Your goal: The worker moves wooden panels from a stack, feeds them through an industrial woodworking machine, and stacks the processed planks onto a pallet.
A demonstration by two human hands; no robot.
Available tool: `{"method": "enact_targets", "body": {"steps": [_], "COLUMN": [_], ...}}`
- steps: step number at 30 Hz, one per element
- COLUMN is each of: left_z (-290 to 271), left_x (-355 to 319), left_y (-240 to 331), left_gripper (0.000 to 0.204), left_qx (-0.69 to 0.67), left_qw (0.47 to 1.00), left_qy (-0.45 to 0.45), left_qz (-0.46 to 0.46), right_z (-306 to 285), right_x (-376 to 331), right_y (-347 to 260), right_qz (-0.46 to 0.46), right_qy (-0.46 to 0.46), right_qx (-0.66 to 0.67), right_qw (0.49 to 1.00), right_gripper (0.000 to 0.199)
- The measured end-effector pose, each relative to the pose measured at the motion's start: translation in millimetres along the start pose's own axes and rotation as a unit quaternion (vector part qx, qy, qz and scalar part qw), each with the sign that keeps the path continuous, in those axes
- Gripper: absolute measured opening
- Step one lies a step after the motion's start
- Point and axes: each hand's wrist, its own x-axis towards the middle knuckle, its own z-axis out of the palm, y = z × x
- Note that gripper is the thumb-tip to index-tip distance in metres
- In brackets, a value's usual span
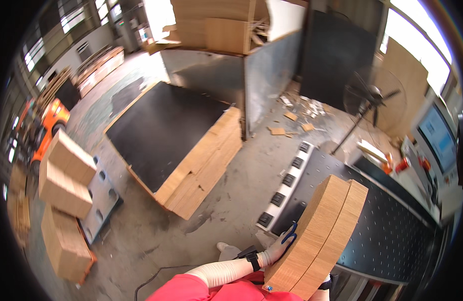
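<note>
A thick stack of wood-grain boards (316,231) is held tilted in front of my body, with a seam along its length. My left hand (277,250), in a pale glove, presses against the stack's left side. At its fingers shows a dark blue looped thing (290,236) whose kind I cannot make out. A black device is strapped to the left wrist. On the far side of the boards only my right wrist with a black band (325,283) shows; the right hand itself is hidden behind the stack.
Beside the boards, at right, stands a black machine table (387,236) with a white edge strip. A black-topped board stack (166,130) lies ahead. More board stacks (66,188) stand at left near an orange forklift (53,118). A fan (374,95) and wood scraps (291,116) are farther back.
</note>
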Motion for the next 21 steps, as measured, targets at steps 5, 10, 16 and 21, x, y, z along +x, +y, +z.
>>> {"method": "enact_targets", "body": {"steps": [5,10,16,21], "left_z": [-121,-240,-364,-443], "left_x": [-28,-83,-162,-264], "left_y": [45,77,81,99], "left_gripper": [0.073,0.073,0.074,0.074], "left_qx": [0.010,0.016,-0.003,-0.063], "left_qw": [0.992,0.968,0.899,0.798], "left_qy": [0.114,0.243,0.419,0.576], "left_qz": [0.045,0.062,0.126,0.167], "right_z": [112,223,355,469], "right_x": [48,79,99,88], "right_y": [60,140,261,392], "right_qz": [0.082,0.164,0.278,0.392], "right_qy": [-0.100,-0.191,-0.312,-0.421], "right_qx": [-0.054,-0.102,-0.151,-0.181], "right_qw": [0.990,0.963,0.896,0.798], "right_gripper": [0.054,0.054,0.055,0.055]}}
